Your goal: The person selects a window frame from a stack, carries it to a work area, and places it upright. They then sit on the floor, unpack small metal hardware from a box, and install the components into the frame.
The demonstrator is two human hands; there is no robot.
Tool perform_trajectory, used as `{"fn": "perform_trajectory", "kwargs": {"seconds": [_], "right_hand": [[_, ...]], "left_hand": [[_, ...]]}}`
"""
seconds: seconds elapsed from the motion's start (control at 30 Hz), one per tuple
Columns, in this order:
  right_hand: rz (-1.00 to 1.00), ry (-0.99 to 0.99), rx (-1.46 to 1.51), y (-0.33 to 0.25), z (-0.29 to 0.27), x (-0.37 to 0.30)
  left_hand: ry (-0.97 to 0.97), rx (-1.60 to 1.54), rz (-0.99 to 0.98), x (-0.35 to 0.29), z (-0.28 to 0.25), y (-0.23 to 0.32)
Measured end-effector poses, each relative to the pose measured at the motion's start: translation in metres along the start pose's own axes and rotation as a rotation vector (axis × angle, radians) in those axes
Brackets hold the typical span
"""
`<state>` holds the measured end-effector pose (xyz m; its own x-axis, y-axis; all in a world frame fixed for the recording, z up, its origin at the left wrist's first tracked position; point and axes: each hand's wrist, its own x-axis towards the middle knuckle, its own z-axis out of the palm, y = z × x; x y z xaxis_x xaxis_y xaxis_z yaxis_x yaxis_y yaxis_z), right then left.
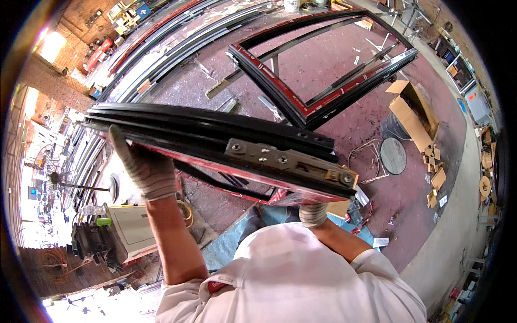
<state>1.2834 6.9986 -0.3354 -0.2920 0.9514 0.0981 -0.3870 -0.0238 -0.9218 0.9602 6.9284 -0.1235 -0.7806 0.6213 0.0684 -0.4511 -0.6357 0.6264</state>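
We hold the black window frame section (215,140) across us, its long axis running nine to three o'clock. Our right hand (313,213) grips beneath its near end; our left hand (141,164) clamps farther out at ten o'clock.

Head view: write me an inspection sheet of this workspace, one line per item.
Surface: reddish floor, littered with scraps.
Job's things: black frame section with a metal lock plate, held up level.
Clutter: open cardboard box, small cartons, round lid.
Hands: left hand gloved, gripping the frame's left part; right hand gloved, under its right end, mostly hidden.
Cables: orange coil at lower left.
Surroundings: larger frame lying on the floor, long rails, standing fan.
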Motion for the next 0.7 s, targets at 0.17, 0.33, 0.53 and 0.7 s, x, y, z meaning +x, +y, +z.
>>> {"fn": "perform_trajectory", "kwargs": {"seconds": [0.17,0.33,0.53,0.7], "right_hand": [[-0.212,0.076,-0.246,0.079,-0.025,-0.018],[-0.278,0.184,-0.744,0.072,0.020,-0.028],[-0.215,0.184,-0.456,0.055,0.089,-0.039],[-0.180,0.141,-0.338,0.059,0.114,-0.037]], "left_hand": [[-0.141,-0.020,0.001,0.037,-0.004,-0.006],[-0.247,-0.090,-0.091,0.079,-0.004,0.008],[-0.315,-0.003,-0.058,0.127,-0.017,0.001],[-0.379,-0.014,-0.084,0.143,-0.022,-0.006]]}}
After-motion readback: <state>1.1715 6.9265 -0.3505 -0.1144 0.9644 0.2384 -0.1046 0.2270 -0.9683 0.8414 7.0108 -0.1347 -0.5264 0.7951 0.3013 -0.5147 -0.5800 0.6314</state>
